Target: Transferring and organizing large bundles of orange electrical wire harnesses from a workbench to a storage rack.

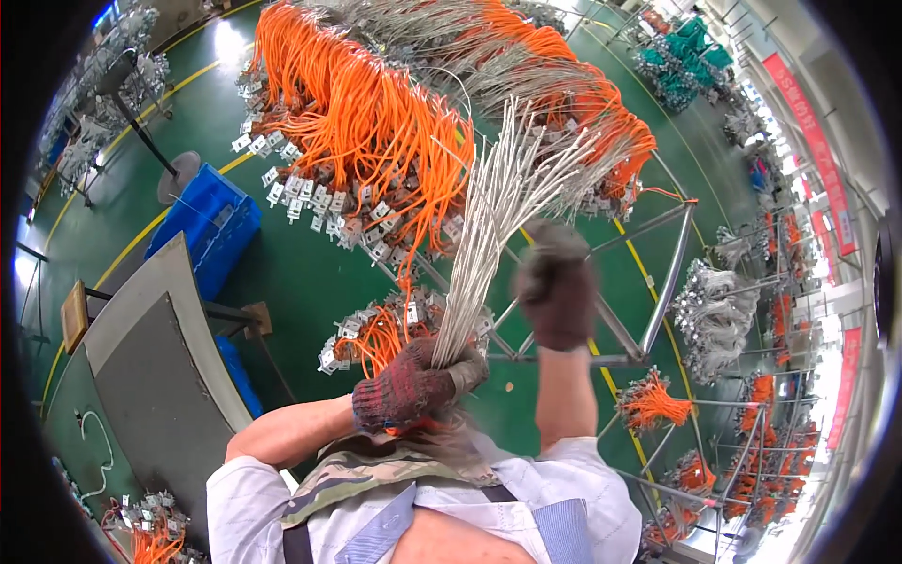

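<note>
My left hand (420, 383), in a dark red and grey knitted work glove, is closed around a thick bundle of grey-white cables (484, 235). The cables rise from the fist and fan out at their upper ends. What hangs below the fist is blurred against my apron (376, 475). Off to the right of the bundle, apart from it, is my gloved right hand (557, 289); motion smears its fingers. Just beyond the left hand hang orange cables (379, 340) with pale connectors.
Ahead, a metal tube rack (665, 282) carries long rows of orange cables (366, 103) and grey cables (423, 38). At left stand a grey-topped table (155, 376) and blue crates (211, 221). More racks with orange cable bundles (655, 404) line the right side. Yellow lines mark the green floor.
</note>
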Motion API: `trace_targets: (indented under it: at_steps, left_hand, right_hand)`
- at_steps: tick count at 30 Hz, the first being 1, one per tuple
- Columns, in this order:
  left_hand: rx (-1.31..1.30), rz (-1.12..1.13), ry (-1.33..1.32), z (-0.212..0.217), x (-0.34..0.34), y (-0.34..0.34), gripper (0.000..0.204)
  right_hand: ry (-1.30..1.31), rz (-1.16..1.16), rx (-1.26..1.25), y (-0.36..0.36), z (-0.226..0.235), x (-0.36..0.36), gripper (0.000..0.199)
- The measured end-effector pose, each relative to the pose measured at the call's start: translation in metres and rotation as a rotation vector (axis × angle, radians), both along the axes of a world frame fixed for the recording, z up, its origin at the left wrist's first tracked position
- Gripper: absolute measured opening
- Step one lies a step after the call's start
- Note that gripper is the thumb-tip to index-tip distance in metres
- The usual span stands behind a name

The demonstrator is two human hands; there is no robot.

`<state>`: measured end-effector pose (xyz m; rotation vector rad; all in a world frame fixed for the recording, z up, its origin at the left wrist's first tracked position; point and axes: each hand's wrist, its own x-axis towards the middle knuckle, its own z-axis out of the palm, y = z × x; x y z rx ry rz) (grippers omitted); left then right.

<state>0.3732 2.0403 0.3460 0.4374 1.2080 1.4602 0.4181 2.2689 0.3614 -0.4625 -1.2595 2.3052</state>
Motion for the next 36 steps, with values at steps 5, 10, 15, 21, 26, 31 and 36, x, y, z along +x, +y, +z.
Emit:
trace_targets:
  at_steps: [5, 10, 15, 21, 26, 31, 36]
  left_hand:
    - [-0.011, -0.052, -0.053, 0.021, 0.012, 0.009, 0.018]
    - [0.027, -0.054, -0.048, -0.003, 0.017, 0.012, 0.022]
    - [-0.121, -0.129, -0.076, 0.019, 0.016, 0.017, 0.021]
    - [-0.109, -0.037, -0.131, 0.012, 0.023, 0.015, 0.021]
    - [-0.056, -0.171, 0.026, 0.016, 0.023, 0.028, 0.023]
    - [0.022, 0.032, 0.044, 0.011, 0.022, 0.047, 0.019]
    - [0.089, 0.126, 0.203, -0.023, 0.032, 0.069, 0.02]
  right_hand:
    - [0.245, 0.899, -0.397, -0.028, -0.049, -0.089, 0.084]
    - [0.785, 1.156, -0.756, -0.034, -0.02, -0.14, 0.074]
    - [0.908, 0.711, -0.879, -0.038, -0.06, -0.134, 0.048]
    - [0.589, 0.382, -0.392, 0.017, -0.06, -0.063, 0.044]
    - [0.431, 0.18, -0.476, 0.021, -0.044, 0.003, 0.054]
    - [-0.152, 0.241, 0.365, -0.036, -0.142, 0.109, 0.041]
    - [-0.202, 0.442, 0.737, -0.079, -0.087, 0.127, 0.067]
